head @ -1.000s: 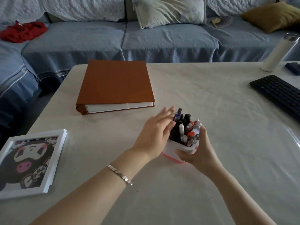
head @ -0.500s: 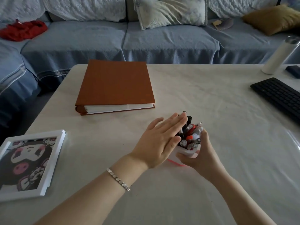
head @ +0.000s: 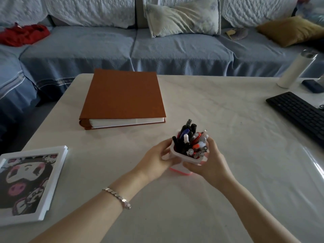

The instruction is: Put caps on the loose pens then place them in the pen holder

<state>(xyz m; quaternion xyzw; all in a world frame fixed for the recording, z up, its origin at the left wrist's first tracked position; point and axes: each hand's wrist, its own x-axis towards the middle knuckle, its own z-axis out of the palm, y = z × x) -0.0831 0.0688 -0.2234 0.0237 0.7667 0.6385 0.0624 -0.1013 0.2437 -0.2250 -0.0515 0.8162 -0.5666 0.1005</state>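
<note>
Since half a second ago, my left hand (head: pixel 156 161) is no longer lying flat over the pens (head: pixel 190 142); it is now wrapping the left wall of the pen holder (head: pixel 180 157). I am seeing my right hand (head: pixel 209 164) clamping the holder's right wall, so both hands are gripping it between them. Its pink base is sitting on the bench (head: pixel 228 120), near the front middle. Capped pens are standing packed inside, tips up. An orange binder (head: pixel 122 97) is lying well behind, a framed picture (head: pixel 29 185) far left, a black keyboard (head: pixel 298 111) far right.
</note>
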